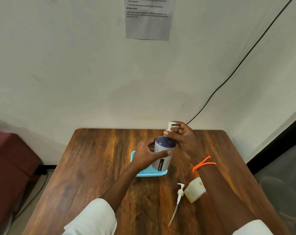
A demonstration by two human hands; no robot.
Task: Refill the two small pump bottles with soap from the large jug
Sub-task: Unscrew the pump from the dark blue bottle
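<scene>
A grey pump bottle (161, 160) with a dark blue top stands on a light blue tray (149, 173) in the middle of the wooden table. My left hand (147, 154) grips the bottle's body, thumb across its front. My right hand (183, 138) pinches the white pump head (169, 127) at the bottle's neck. A loose white pump (178, 197) with a long tube lies on the table nearer to me. Beside it a pale yellowish bottle (194, 189) is partly hidden under my right forearm. No large jug is in view.
The wooden table (96, 167) stands against a white wall, with a printed sheet (149, 17) taped above. A black cable (228, 77) runs down the wall. A dark red seat (9, 163) stands to the left of the table.
</scene>
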